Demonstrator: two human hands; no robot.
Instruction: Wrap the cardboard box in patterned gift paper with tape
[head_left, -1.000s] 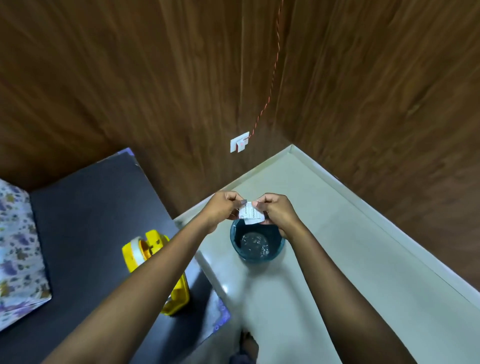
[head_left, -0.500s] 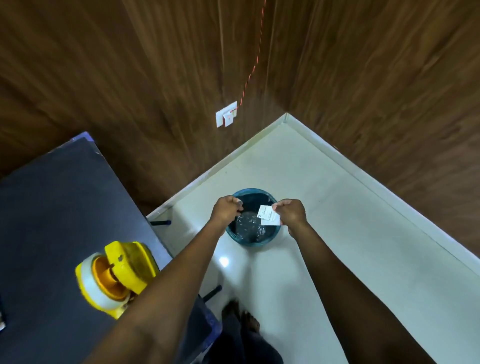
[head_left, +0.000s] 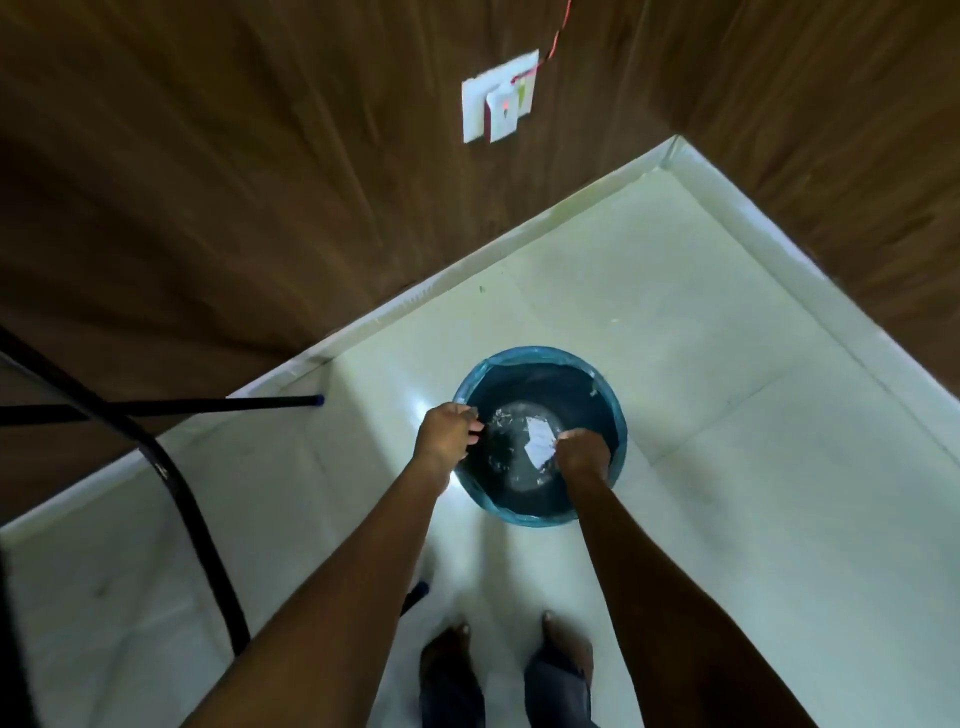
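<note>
Room: pale tiled floor (head_left: 727, 364) in a corner of wood-panelled walls (head_left: 208, 182); black table legs (head_left: 182, 499) at left.
Bin: round, blue-lined bin (head_left: 618, 415) standing on the floor.
Hands: left hand (head_left: 447, 434) is curled at the bin's rim; I cannot tell whether it grips the liner. Right hand (head_left: 582, 454) is curled over the opening, with a white paper scrap (head_left: 539, 441) at its fingertips, pinched or let go I cannot tell.
Task things: cardboard box, gift paper and tape are out of view.
Progress: likely binning waste; how much wrapping is done cannot be judged.

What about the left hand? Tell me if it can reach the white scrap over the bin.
Probably yes: the left hand is beside the white scrap over the open bin, nothing between.
</note>
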